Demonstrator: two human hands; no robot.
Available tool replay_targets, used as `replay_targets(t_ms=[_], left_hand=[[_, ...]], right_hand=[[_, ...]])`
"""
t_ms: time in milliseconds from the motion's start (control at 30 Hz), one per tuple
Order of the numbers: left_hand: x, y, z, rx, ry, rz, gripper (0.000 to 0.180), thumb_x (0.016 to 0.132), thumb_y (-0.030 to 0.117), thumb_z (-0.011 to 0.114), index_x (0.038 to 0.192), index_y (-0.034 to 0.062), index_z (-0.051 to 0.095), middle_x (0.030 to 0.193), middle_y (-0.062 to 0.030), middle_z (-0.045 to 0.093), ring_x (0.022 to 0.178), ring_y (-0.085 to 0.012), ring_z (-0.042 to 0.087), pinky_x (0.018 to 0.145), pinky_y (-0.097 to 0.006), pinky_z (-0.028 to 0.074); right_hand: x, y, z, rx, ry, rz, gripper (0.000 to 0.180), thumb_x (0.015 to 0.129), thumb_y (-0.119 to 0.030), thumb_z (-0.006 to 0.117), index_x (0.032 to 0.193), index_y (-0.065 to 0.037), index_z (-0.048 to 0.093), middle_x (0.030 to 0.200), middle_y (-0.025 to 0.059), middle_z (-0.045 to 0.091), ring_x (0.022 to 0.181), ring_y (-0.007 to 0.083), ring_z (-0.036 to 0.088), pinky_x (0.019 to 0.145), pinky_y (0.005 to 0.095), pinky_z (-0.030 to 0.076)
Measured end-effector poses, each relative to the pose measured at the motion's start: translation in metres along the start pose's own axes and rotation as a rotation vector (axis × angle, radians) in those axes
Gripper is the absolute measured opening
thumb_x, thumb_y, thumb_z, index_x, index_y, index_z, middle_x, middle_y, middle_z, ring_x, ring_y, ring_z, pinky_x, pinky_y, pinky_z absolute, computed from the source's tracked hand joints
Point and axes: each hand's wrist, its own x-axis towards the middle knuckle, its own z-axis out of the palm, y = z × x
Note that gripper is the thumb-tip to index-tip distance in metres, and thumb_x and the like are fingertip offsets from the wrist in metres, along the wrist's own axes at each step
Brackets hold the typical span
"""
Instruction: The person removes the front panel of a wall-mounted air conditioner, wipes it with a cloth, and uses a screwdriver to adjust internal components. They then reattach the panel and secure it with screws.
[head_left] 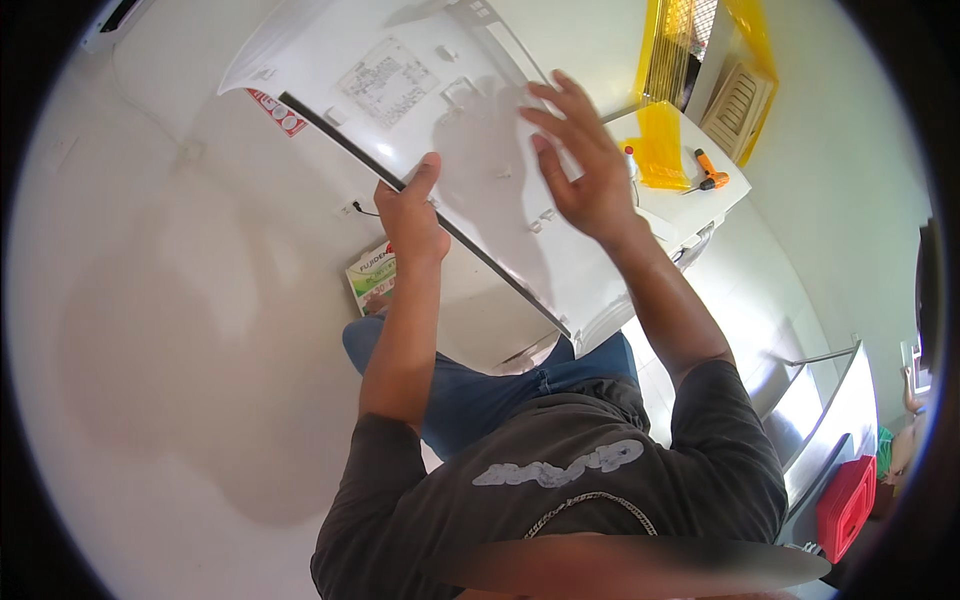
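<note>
White panel (485, 200), held before the torso (570, 510): dark edge (490, 268) clasped by left hand (412, 218); right hand (590, 185) splayed (contact cannot be told); wide stretch of wall (180, 290) shown beyond that edge.

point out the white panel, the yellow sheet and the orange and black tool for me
White panel (490, 160): head view, on its broad face
Yellow sheet (661, 150): head view, on its middle
Orange and black tool (707, 164): head view, on its orange body
</note>
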Motion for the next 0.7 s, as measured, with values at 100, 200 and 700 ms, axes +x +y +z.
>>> replay_targets(t_ms=[100,200,700], left_hand=[[0.003,-0.010,-0.004,-0.020,-0.045,0.022,0.042,0.088,0.001,0.076,0.127,-0.0058,0.061,0.120,-0.0136,0.068,0.106,-0.0229,0.065,0.093,-0.036,0.053],[0.023,-0.009,-0.017,0.249,0.191,0.033,0.038,0.086,0.006,0.080,0.120,-0.0070,0.067,0.116,-0.0143,0.069,0.100,-0.0248,0.065,0.090,-0.039,0.056],[0.082,-0.022,-0.189,0.604,0.698,0.366,0.041,0.093,0.007,0.074,0.114,-0.0256,0.062,0.119,-0.0266,0.067,0.100,-0.0335,0.068,0.089,-0.045,0.061]], right_hand=[[0.003,-0.016,0.030,0.068,-0.109,-0.035,0.039,0.092,-0.006,0.072,0.130,-0.010,0.069,0.144,0.0109,0.060,0.143,0.0362,0.048,0.116,0.0439,0.044],[-0.002,0.002,0.038,0.253,-0.215,-0.046,0.037,0.094,-0.006,0.071,0.131,-0.010,0.069,0.141,0.0106,0.064,0.141,0.0318,0.052,0.116,0.0405,0.044],[-0.503,0.318,0.122,-0.203,-0.901,1.322,0.050,0.085,-0.024,0.076,0.132,-0.012,0.065,0.114,0.0213,0.069,0.106,0.0359,0.070,0.093,0.0448,0.057]])
